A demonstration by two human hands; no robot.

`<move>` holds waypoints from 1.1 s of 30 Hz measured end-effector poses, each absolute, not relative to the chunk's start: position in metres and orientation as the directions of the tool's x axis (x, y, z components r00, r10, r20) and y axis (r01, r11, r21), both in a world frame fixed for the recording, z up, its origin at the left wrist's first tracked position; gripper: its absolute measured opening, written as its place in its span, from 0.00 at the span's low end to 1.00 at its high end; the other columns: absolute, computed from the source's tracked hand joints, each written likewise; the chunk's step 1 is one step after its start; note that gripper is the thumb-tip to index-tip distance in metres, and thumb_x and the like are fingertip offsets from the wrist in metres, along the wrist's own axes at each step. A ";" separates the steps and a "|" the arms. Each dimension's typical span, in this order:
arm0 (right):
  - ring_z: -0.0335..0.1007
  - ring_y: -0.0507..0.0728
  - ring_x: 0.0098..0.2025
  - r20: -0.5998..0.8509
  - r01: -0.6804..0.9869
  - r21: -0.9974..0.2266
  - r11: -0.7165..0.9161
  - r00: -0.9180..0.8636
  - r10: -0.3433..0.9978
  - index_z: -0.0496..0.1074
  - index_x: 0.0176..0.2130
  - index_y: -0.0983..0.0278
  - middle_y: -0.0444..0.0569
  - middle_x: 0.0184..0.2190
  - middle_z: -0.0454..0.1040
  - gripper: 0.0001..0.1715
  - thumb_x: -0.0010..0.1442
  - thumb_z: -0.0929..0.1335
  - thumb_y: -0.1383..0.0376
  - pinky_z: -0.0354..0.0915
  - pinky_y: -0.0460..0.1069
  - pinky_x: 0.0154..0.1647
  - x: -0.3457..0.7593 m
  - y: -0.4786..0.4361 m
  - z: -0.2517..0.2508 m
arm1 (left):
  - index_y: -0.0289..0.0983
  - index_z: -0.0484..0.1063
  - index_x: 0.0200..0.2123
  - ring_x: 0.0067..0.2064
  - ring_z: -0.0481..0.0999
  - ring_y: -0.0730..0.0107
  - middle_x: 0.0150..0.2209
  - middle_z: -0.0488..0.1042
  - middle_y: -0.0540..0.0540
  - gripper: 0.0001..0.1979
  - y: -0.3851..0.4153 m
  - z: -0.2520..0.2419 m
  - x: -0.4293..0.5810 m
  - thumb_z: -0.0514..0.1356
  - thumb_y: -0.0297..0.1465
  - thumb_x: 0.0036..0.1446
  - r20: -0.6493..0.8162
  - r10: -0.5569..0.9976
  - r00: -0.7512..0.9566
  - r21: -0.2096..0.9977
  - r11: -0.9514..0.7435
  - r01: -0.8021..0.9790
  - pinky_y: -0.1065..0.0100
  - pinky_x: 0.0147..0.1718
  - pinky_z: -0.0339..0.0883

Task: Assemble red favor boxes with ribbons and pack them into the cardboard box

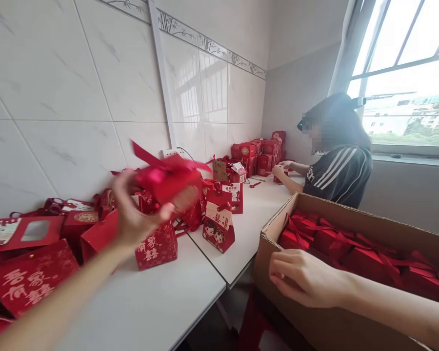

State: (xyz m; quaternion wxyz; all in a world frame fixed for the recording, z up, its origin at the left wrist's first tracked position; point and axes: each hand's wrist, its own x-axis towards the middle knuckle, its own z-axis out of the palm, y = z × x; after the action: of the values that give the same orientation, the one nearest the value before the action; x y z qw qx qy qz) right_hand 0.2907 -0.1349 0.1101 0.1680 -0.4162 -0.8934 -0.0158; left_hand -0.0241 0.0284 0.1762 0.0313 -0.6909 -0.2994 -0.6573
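Observation:
My left hand (133,212) is closed around a red gift box (175,187) with a ribbon bow on top, held above the table and slightly blurred. Behind and below it stands a red box with gold-white characters (156,248). Farther right on the table, a small house-shaped box with two cartoon figures (218,229) stands upright. My right hand (300,275) is at the near left corner of a cardboard carton (296,312), fingers curled in, with nothing visible in them. Inside the carton lie several red boxes with ribbons (362,253).
Red gift bags and boxes (32,278) crowd the left of the white table (149,307) along the tiled wall. More red boxes (265,153) are stacked at the far end. A co-worker (340,151) in a dark striped-sleeve shirt handles a red box there, near the window.

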 end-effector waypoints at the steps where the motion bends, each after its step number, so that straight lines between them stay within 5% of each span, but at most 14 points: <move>1: 0.64 0.53 0.26 0.318 0.756 -0.167 0.633 -0.566 0.760 0.65 0.31 0.62 0.49 0.26 0.70 0.12 0.61 0.56 0.68 0.61 0.47 0.26 0.290 -0.129 0.107 | 0.36 0.49 0.58 0.50 0.66 0.57 0.53 0.60 0.38 0.47 0.020 0.146 -0.010 0.67 0.45 0.38 0.914 0.402 0.045 0.346 -0.834 0.430 0.57 0.48 0.65; 4: 0.66 0.52 0.28 0.271 0.758 -0.286 0.585 -0.522 0.809 0.66 0.32 0.64 0.49 0.28 0.70 0.11 0.61 0.57 0.67 0.63 0.46 0.28 0.286 -0.116 0.100 | 0.37 0.46 0.59 0.54 0.64 0.51 0.52 0.59 0.36 0.45 -0.007 0.060 0.018 0.66 0.41 0.42 0.758 0.611 0.226 0.440 -0.736 0.514 0.52 0.50 0.64; 7: 0.68 0.52 0.29 0.163 0.791 -0.336 0.511 -0.486 0.859 0.68 0.35 0.64 0.50 0.32 0.71 0.11 0.60 0.59 0.64 0.65 0.47 0.30 0.281 -0.110 0.093 | 0.35 0.44 0.58 0.53 0.65 0.44 0.49 0.61 0.34 0.45 -0.037 0.016 0.023 0.63 0.44 0.43 0.551 0.816 0.176 0.552 -0.514 0.657 0.46 0.46 0.65; 11: 0.71 0.55 0.33 0.054 0.803 -0.444 0.398 -0.420 0.906 0.65 0.47 0.65 0.53 0.40 0.72 0.19 0.61 0.60 0.57 0.66 0.50 0.36 0.272 -0.102 0.088 | 0.40 0.42 0.59 0.32 0.75 0.63 0.38 0.69 0.44 0.35 -0.081 0.030 0.016 0.56 0.41 0.53 0.352 0.872 0.341 0.622 -0.490 0.611 0.61 0.30 0.72; 14: 0.72 0.57 0.37 0.004 0.802 -0.529 0.276 -0.323 0.947 0.54 0.56 0.64 0.54 0.42 0.72 0.32 0.59 0.60 0.48 0.65 0.52 0.41 0.263 -0.088 0.092 | 0.44 0.53 0.54 0.24 0.71 0.72 0.30 0.69 0.51 0.23 -0.087 0.058 0.017 0.54 0.34 0.55 0.497 0.721 0.483 0.568 -0.691 0.447 0.68 0.26 0.70; 18: 0.69 0.64 0.45 -0.063 0.862 -0.492 0.119 -0.172 0.983 0.57 0.51 0.64 0.58 0.45 0.68 0.37 0.55 0.60 0.41 0.63 0.57 0.46 0.251 -0.060 0.095 | 0.39 0.66 0.40 0.36 0.73 0.67 0.32 0.71 0.47 0.08 -0.036 0.067 0.029 0.53 0.33 0.56 0.704 0.682 0.198 0.603 -0.722 0.340 0.65 0.38 0.69; 21: 0.64 0.65 0.51 -0.052 0.832 -0.544 0.106 -0.159 0.986 0.54 0.53 0.66 0.60 0.50 0.62 0.38 0.55 0.62 0.43 0.60 0.58 0.51 0.244 -0.044 0.088 | 0.37 0.65 0.43 0.49 0.70 0.61 0.45 0.71 0.41 0.16 0.006 0.046 0.041 0.52 0.39 0.56 0.509 0.843 0.172 0.806 -0.537 0.248 0.59 0.48 0.65; 26: 0.59 0.61 0.56 0.035 0.667 -0.699 0.259 -0.330 0.943 0.49 0.55 0.65 0.59 0.54 0.58 0.43 0.49 0.71 0.54 0.58 0.56 0.56 0.248 -0.033 0.070 | 0.38 0.46 0.60 0.62 0.56 0.59 0.62 0.53 0.37 0.35 0.011 0.017 0.051 0.56 0.41 0.53 0.289 0.866 0.407 0.934 -0.348 0.077 0.58 0.54 0.60; 30: 0.63 0.61 0.52 0.131 0.656 -0.664 0.359 -0.371 0.919 0.48 0.55 0.65 0.58 0.52 0.60 0.49 0.42 0.74 0.60 0.62 0.55 0.52 0.255 -0.033 0.069 | 0.37 0.45 0.60 0.59 0.59 0.54 0.59 0.56 0.35 0.39 0.000 0.016 0.046 0.58 0.40 0.48 0.338 0.834 0.436 0.908 -0.410 0.080 0.55 0.52 0.62; 33: 0.62 0.62 0.53 0.268 0.635 -0.553 0.540 -0.478 0.836 0.48 0.57 0.65 0.60 0.54 0.58 0.50 0.43 0.74 0.62 0.63 0.55 0.52 0.255 -0.038 0.074 | 0.37 0.48 0.58 0.57 0.61 0.51 0.55 0.59 0.36 0.42 0.000 0.017 0.040 0.63 0.39 0.42 0.542 0.746 0.387 0.758 -0.632 0.158 0.51 0.53 0.59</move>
State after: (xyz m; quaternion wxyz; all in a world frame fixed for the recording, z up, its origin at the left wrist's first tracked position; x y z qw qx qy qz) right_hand 0.2552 -0.0383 0.0740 0.2611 -0.4390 -0.8377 0.1931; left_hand 0.0403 -0.0002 0.0171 -0.3133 -0.7717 -0.2927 -0.4697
